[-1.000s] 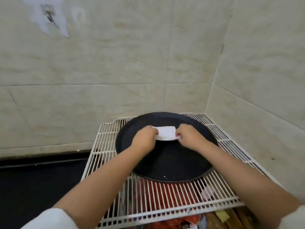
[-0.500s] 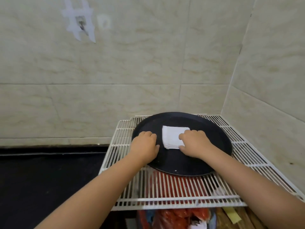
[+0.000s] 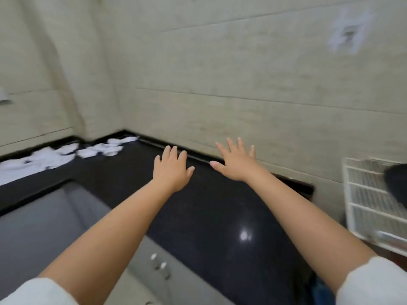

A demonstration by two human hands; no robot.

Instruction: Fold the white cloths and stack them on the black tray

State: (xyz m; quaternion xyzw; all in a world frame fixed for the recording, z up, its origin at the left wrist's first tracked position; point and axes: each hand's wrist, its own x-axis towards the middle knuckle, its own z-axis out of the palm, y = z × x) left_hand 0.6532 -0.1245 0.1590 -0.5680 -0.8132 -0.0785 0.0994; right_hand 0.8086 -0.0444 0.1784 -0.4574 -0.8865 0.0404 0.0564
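Entry, read left to right.

1. Cloths (image 3: 55, 158). White and crumpled, they lay in a loose heap along the back of the counter (image 3: 220, 216), well to the left of our left hand and beyond its reach. The heap ran from the left edge of view to the wall corner. None looked folded; motion blur hid how many there were.

2. Sink (image 3: 44, 227). A grey basin was sunk in the counter, below and left of our left forearm.

3. Left hand (image 3: 171, 168). It was held palm down over the dark counter, fingers straight and together, holding nothing. We could not tell whether it touched the surface.

4. Right hand (image 3: 236, 164). Just right of the left hand and apart from it, it was also palm down, with fingers spread and straight, and empty. Its fingertips pointed toward the foot of the tiled wall (image 3: 242, 84).

5. Rack (image 3: 365, 205). A white wire shelf stood well to the right of our right hand.

6. Tray (image 3: 396, 186). Black, it lay on the rack at the far right edge; only a sliver showed, and its contents were out of view.

Step in hand, as we judged it: the reach for a fresh cloth, with both hands free and turned toward the heap.

Next move, as we judged it: both hands would need to travel farther left, and one would pinch a single cloth from the heap's near edge without dragging its neighbours. That cloth would then need spreading on bare counter before folding.
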